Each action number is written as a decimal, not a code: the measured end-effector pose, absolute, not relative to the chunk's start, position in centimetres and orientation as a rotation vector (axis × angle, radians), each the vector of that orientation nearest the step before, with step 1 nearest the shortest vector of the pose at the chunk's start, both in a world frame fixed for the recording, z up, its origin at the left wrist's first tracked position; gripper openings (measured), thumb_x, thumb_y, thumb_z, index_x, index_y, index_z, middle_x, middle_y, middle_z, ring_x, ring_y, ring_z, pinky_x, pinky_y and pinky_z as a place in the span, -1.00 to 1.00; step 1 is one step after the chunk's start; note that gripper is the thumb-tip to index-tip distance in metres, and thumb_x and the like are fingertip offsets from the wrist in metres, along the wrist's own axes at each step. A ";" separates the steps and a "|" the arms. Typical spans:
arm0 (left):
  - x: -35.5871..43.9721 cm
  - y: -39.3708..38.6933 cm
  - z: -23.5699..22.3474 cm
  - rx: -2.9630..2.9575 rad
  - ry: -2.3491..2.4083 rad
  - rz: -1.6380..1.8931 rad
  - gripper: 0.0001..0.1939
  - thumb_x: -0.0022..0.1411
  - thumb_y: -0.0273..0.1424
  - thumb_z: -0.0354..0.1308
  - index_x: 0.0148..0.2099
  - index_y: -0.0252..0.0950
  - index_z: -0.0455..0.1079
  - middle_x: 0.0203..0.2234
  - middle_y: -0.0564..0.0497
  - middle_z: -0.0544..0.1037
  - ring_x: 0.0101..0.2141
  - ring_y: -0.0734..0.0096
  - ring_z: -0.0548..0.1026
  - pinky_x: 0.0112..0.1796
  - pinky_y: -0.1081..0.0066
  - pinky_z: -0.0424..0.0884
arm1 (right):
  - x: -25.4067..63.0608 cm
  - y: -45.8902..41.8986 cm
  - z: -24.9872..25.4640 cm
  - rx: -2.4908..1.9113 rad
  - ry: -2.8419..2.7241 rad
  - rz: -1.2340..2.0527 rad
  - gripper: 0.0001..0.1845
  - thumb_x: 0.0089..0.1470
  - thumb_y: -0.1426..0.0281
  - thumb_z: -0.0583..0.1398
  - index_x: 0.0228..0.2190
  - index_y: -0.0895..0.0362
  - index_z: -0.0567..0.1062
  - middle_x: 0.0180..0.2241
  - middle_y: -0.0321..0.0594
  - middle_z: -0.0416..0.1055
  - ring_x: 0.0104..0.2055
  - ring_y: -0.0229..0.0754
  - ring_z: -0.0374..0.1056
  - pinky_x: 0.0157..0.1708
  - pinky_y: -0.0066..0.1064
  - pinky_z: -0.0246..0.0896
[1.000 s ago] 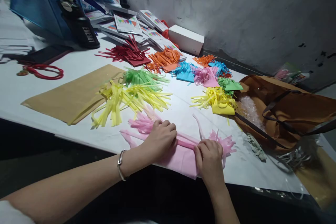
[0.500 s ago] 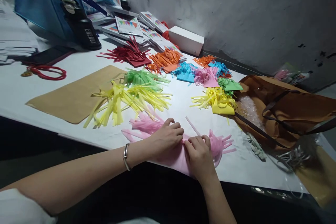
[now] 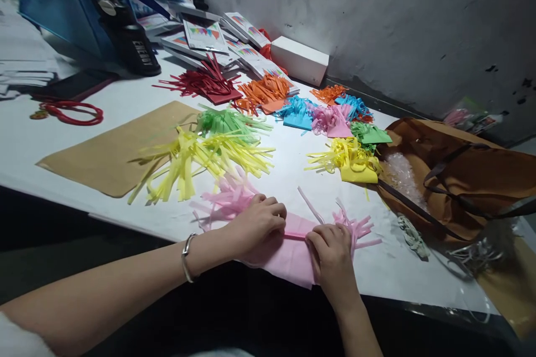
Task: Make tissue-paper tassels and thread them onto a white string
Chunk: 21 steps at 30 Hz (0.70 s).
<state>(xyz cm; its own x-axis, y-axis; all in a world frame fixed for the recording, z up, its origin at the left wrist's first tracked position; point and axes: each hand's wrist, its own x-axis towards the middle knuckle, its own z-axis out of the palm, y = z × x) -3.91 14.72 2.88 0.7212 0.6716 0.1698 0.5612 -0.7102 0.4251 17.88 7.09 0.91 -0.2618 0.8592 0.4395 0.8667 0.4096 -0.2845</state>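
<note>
Pink tissue paper lies at the table's front edge, part of it hanging over. Its fringed strips spread out beyond both hands, and a narrow rolled or folded ridge runs across its middle. My left hand, with a silver bangle at the wrist, has its fingers curled down on the left end of that ridge. At the right end, my right hand pinches the paper between thumb and fingers. Behind my left hand are yellow fringed paper and light green fringed paper.
Folded fringe bundles, including a yellow bundle and a dark red bundle, lie farther back. A brown bag stands right. A brown paper sheet, black bottle and white box surround the work.
My hands have moved apart along the pink tissue paper, the left slightly left and the right to the right. More of the folded ridge now shows between them.
</note>
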 end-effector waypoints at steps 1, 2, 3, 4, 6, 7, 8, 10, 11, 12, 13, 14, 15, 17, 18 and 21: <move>-4.0 14.5 3.0 2.607 0.965 0.440 -0.87 0.17 -0.53 0.25 -0.38 -0.20 0.54 -0.31 0.06 0.56 -0.23 0.31 0.42 -0.17 0.22 0.09 | 17.9 7.0 1.0 -1.473 -2.134 -0.008 -0.84 0.27 0.48 0.12 -0.30 0.06 0.49 -0.29 -0.27 0.46 -0.17 -0.16 0.30 0.16 -0.11 -0.06; -4.0 14.3 3.1 2.630 0.971 0.437 -0.87 0.18 -0.52 0.24 -0.37 -0.20 0.54 -0.30 0.05 0.57 -0.22 0.29 0.42 -0.16 0.20 0.09 | 17.8 7.0 1.0 -1.482 -2.125 0.005 -0.84 0.27 0.48 0.12 -0.30 0.05 0.49 -0.28 -0.28 0.46 -0.16 -0.16 0.30 0.17 -0.11 -0.07; -3.9 14.1 3.2 2.646 0.981 0.437 -0.87 0.19 -0.52 0.22 -0.36 -0.20 0.53 -0.30 0.04 0.57 -0.22 0.28 0.42 -0.15 0.19 0.09 | 17.7 7.0 1.0 -1.489 -2.108 0.020 -0.85 0.27 0.47 0.12 -0.30 0.05 0.49 -0.28 -0.28 0.46 -0.16 -0.16 0.30 0.17 -0.10 -0.08; -3.9 14.0 3.2 2.649 0.996 0.435 -0.86 0.20 -0.53 0.20 -0.37 -0.22 0.53 -0.29 0.03 0.57 -0.22 0.28 0.42 -0.14 0.18 0.10 | 17.6 7.0 1.0 -1.500 -2.086 0.035 -0.85 0.27 0.47 0.13 -0.31 0.05 0.48 -0.28 -0.28 0.45 -0.16 -0.16 0.30 0.17 -0.10 -0.08; -3.6 13.8 3.3 2.616 1.050 0.409 -0.85 0.21 -0.55 0.16 -0.38 -0.26 0.49 -0.27 0.01 0.56 -0.24 0.29 0.42 -0.17 0.20 0.13 | 17.3 7.0 1.0 -1.522 -2.045 0.052 -0.85 0.27 0.47 0.12 -0.32 0.06 0.46 -0.29 -0.29 0.45 -0.17 -0.15 0.30 0.17 -0.09 -0.09; -3.4 13.8 3.3 2.586 1.091 0.389 -0.86 0.21 -0.55 0.16 -0.39 -0.28 0.47 -0.26 -0.01 0.56 -0.24 0.29 0.42 -0.19 0.21 0.14 | 17.1 7.1 0.9 -1.538 -2.027 0.049 -0.85 0.27 0.47 0.12 -0.34 0.06 0.45 -0.30 -0.28 0.44 -0.18 -0.14 0.30 0.16 -0.08 -0.08; -3.2 13.8 3.4 2.557 1.131 0.363 -0.88 0.21 -0.53 0.15 -0.38 -0.30 0.46 -0.26 -0.02 0.55 -0.25 0.28 0.43 -0.20 0.22 0.16 | 17.0 7.2 0.9 -1.564 -2.007 0.036 -0.85 0.27 0.47 0.12 -0.36 0.07 0.43 -0.31 -0.27 0.44 -0.19 -0.13 0.30 0.15 -0.08 -0.07; -2.9 14.0 3.5 2.531 1.195 0.298 -0.89 0.23 -0.48 0.14 -0.36 -0.32 0.45 -0.27 -0.05 0.53 -0.25 0.24 0.43 -0.23 0.23 0.19 | 16.8 7.4 0.7 -1.639 -1.984 -0.011 -0.84 0.25 0.46 0.14 -0.41 0.08 0.40 -0.34 -0.26 0.43 -0.20 -0.10 0.29 0.11 -0.07 -0.05; -2.7 14.1 3.7 2.538 1.216 0.265 -0.88 0.25 -0.46 0.13 -0.35 -0.33 0.46 -0.27 -0.07 0.52 -0.25 0.23 0.44 -0.23 0.22 0.20 | 16.7 7.5 0.7 -1.685 -1.981 -0.042 -0.84 0.23 0.46 0.15 -0.42 0.08 0.38 -0.35 -0.25 0.42 -0.21 -0.08 0.29 0.09 -0.07 -0.04; -2.5 14.2 3.8 2.556 1.234 0.233 -0.86 0.26 -0.45 0.11 -0.34 -0.33 0.46 -0.27 -0.08 0.51 -0.25 0.21 0.44 -0.24 0.21 0.20 | 16.6 7.7 0.7 -1.728 -1.988 -0.074 -0.84 0.22 0.45 0.16 -0.43 0.08 0.38 -0.37 -0.25 0.42 -0.21 -0.07 0.29 0.06 -0.06 -0.03; -2.4 14.2 3.9 2.584 1.248 0.202 -0.84 0.28 -0.45 0.10 -0.33 -0.33 0.47 -0.27 -0.10 0.51 -0.25 0.20 0.44 -0.25 0.20 0.21 | 16.6 7.8 0.7 -1.765 -2.001 -0.105 -0.84 0.21 0.45 0.17 -0.44 0.07 0.38 -0.38 -0.25 0.42 -0.22 -0.06 0.29 0.04 -0.06 -0.03; -2.2 14.3 4.1 2.617 1.259 0.173 -0.84 0.29 -0.45 0.10 -0.33 -0.32 0.47 -0.27 -0.10 0.51 -0.26 0.18 0.43 -0.26 0.20 0.20 | 16.5 7.9 0.7 -1.792 -2.017 -0.129 -0.84 0.20 0.45 0.18 -0.44 0.07 0.38 -0.38 -0.25 0.42 -0.23 -0.05 0.29 0.03 -0.05 -0.04; -2.1 14.3 4.2 2.656 1.269 0.149 -0.85 0.29 -0.46 0.11 -0.32 -0.32 0.47 -0.27 -0.11 0.51 -0.26 0.18 0.43 -0.27 0.20 0.20 | 16.5 8.0 0.8 -1.806 -2.030 -0.147 -0.85 0.19 0.46 0.18 -0.44 0.07 0.38 -0.38 -0.25 0.42 -0.24 -0.05 0.29 0.02 -0.05 -0.04; -2.0 14.2 4.3 2.750 1.273 0.129 -0.89 0.30 -0.48 0.15 -0.30 -0.30 0.47 -0.25 -0.10 0.51 -0.24 0.17 0.42 -0.24 0.18 0.21 | 16.4 8.1 1.0 -1.790 -2.044 -0.149 -0.86 0.19 0.47 0.18 -0.42 0.07 0.39 -0.36 -0.24 0.43 -0.23 -0.06 0.30 0.04 -0.04 -0.05; -1.9 14.1 4.3 2.809 1.239 0.133 -0.90 0.30 -0.49 0.17 -0.30 -0.30 0.47 -0.24 -0.10 0.51 -0.23 0.17 0.41 -0.21 0.16 0.21 | 16.4 8.1 1.1 -1.763 -2.046 -0.140 -0.87 0.20 0.49 0.18 -0.40 0.07 0.40 -0.35 -0.25 0.44 -0.22 -0.07 0.30 0.06 -0.04 -0.06; -1.4 13.7 3.9 2.992 1.020 0.182 -0.88 0.32 -0.50 0.19 -0.31 -0.28 0.47 -0.29 -0.05 0.51 -0.23 0.20 0.39 -0.08 0.07 0.18 | 16.3 7.8 1.2 -1.667 -2.083 -0.122 -0.83 0.22 0.54 0.15 -0.37 0.05 0.43 -0.31 -0.26 0.45 -0.17 -0.10 0.30 0.17 0.00 -0.14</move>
